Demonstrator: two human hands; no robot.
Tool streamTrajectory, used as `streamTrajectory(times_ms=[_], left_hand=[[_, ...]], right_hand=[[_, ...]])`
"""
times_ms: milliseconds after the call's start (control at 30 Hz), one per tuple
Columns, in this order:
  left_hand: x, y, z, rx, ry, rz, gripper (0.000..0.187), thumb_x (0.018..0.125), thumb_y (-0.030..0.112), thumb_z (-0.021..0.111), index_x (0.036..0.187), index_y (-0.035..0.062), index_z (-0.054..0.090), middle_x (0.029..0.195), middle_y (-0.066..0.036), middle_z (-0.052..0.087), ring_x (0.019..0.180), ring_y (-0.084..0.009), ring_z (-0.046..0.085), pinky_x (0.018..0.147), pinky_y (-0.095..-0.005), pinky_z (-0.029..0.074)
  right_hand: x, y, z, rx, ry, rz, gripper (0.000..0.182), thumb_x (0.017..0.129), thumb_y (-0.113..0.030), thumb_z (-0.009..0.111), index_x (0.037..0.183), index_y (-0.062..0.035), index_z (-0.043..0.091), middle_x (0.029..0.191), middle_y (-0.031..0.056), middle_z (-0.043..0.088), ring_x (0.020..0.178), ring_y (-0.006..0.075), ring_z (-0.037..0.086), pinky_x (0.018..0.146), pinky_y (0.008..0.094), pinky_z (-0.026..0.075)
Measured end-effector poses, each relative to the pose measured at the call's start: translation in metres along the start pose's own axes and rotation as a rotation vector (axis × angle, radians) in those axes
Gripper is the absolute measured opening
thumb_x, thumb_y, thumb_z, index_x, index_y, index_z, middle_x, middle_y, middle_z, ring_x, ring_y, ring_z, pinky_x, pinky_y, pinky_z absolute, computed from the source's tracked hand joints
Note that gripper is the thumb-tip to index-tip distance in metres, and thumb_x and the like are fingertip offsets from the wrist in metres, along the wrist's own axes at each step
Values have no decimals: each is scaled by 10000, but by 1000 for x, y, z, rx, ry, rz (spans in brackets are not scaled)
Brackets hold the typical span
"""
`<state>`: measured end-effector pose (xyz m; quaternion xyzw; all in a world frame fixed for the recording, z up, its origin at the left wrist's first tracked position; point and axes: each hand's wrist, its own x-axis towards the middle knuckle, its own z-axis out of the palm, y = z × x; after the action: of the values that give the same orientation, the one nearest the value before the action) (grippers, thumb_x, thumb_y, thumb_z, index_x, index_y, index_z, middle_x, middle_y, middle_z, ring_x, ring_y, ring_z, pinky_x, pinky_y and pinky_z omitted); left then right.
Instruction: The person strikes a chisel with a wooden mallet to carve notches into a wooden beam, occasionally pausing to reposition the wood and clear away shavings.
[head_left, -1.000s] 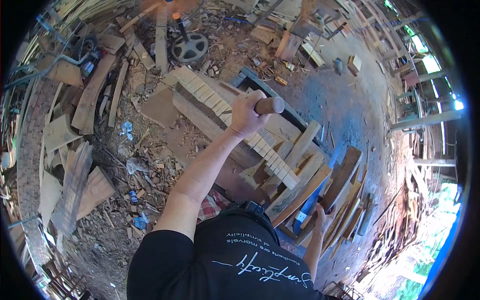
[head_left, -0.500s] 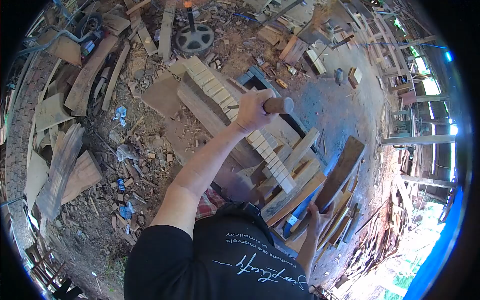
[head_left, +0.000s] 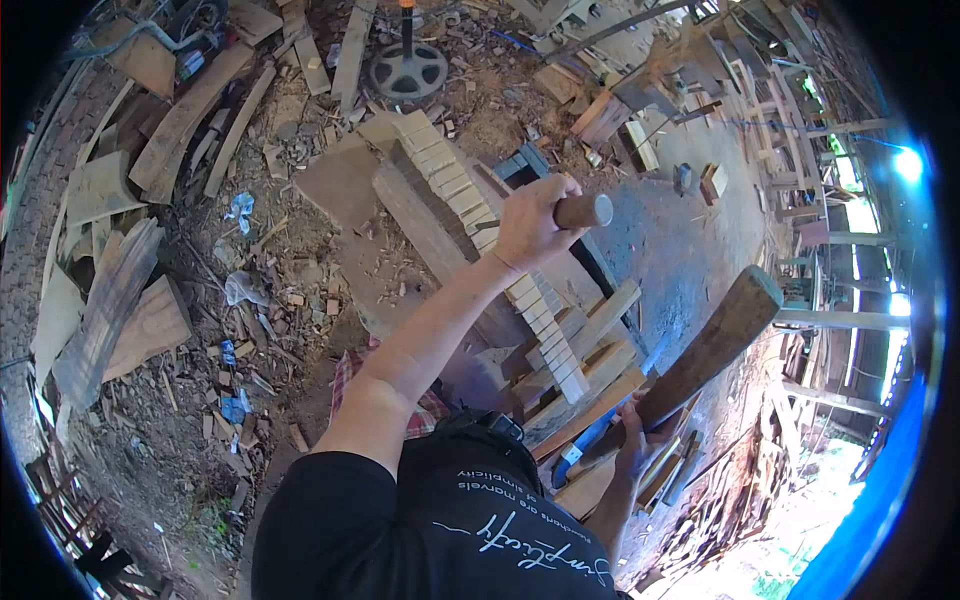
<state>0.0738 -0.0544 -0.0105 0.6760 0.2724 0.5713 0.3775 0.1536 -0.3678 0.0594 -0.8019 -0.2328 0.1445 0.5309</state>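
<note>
My left hand (head_left: 535,220) is closed around the round wooden handle of a chisel (head_left: 582,211). Its thin metal blade pokes out on the left side of my fist, close to a long pale beam (head_left: 450,178) scored with a row of cross cuts. My fist hides part of that beam. Lower right, my right hand (head_left: 630,440) grips the narrow end of a thick, dark wooden mallet (head_left: 715,345), whose broad end points up and to the right, apart from the chisel.
Planks and blocks (head_left: 590,350) lie around and under the beam. A blue-handled tool (head_left: 570,458) rests near my right wrist. Wood chips and rubble cover the ground on the left, with weathered boards (head_left: 115,300) beyond. A spoked metal wheel (head_left: 408,72) stands at the back.
My right hand has raised the mallet, its broad end swinging up and to the right, nearer the camera. My left hand still holds the chisel over the beam; the whole view has shifted slightly.
</note>
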Motion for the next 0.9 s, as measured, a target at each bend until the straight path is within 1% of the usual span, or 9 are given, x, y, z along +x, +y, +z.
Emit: streamTrajectory(times_ms=[167, 267, 467, 533, 633, 667, 767, 800, 900], left_hand=[[-3, 1, 3, -15, 62, -99, 291, 695, 188, 806, 846, 102, 573, 704, -89, 629, 640, -295, 643, 549, -341, 473], [-3, -3, 1, -80, 37, -145, 318, 665, 236, 792, 850, 121, 561, 700, -97, 619, 650, -319, 631, 547, -396, 471], [2, -7, -1, -4, 51, -168, 257, 673, 221, 771, 739, 107, 550, 675, -104, 603, 626, -321, 619, 538, -397, 457], [3, -6, -4, -27, 78, -172, 254, 674, 206, 764, 735, 104, 540, 671, -107, 596, 622, -323, 615, 536, -400, 453], [2, -5, -6, -41, 135, -169, 242, 673, 185, 759, 736, 102, 541, 671, -111, 594, 622, -324, 613, 534, -399, 453], [1, -5, -7, -43, 137, -170, 242, 673, 185, 759, 736, 102, 541, 671, -111, 594, 622, -324, 613, 534, -399, 453], [1, -9, -10, -51, 157, -176, 240, 671, 181, 765, 743, 104, 549, 671, -110, 595, 620, -325, 612, 534, -403, 451], [1, -8, -9, -54, 195, -193, 217, 677, 147, 764, 739, 97, 563, 653, -105, 595, 600, -304, 614, 528, -370, 450], [9, -9, -12, -46, 247, -195, 194, 683, 108, 763, 735, 88, 578, 637, -100, 597, 579, -280, 616, 521, -337, 449]], right_hand=[[12, -10, 18, -74, -93, 0, 637, 697, -43, 747, 1257, -17, 444, 1046, 96, 536, 907, 169, 535, 788, 313, 453], [14, -25, 36, -105, -102, 26, 654, 701, -62, 753, 1270, -13, 433, 1055, 101, 535, 937, 178, 532, 813, 325, 448], [27, -55, 55, -298, -140, -37, 629, 714, -76, 755, 1251, 34, 445, 1055, 119, 540, 967, 188, 536, 847, 325, 447], [31, -68, 58, -78, 96, -295, 420, 773, -57, 700, 1136, -14, 494, 836, 70, 574, 661, 129, 562, 585, 265, 469], [34, -119, 71, 96, -20, -483, 267, 818, -57, 659, 1045, -12, 526, 819, 86, 581, 673, 130, 572, 622, 261, 480], [38, -97, 63, 93, -21, -485, 267, 818, -57, 659, 1045, -12, 526, 819, 86, 581, 673, 130, 572, 622, 261, 480], [41, -57, 72, -596, 18, -411, 491, 775, -181, 753, 1129, 56, 508, 948, 162, 619, 857, 269, 616, 793, 377, 493], [39, -91, 83, -704, -307, -143, 576, 768, -200, 769, 1188, 75, 487, 1027, 206, 613, 988, 289, 589, 889, 403, 454], [47, -68, 71, -614, -138, -314, 788, 754, -168, 780, 1344, 103, 333, 1197, 235, 512, 1041, 302, 562, 898, 403, 457]])
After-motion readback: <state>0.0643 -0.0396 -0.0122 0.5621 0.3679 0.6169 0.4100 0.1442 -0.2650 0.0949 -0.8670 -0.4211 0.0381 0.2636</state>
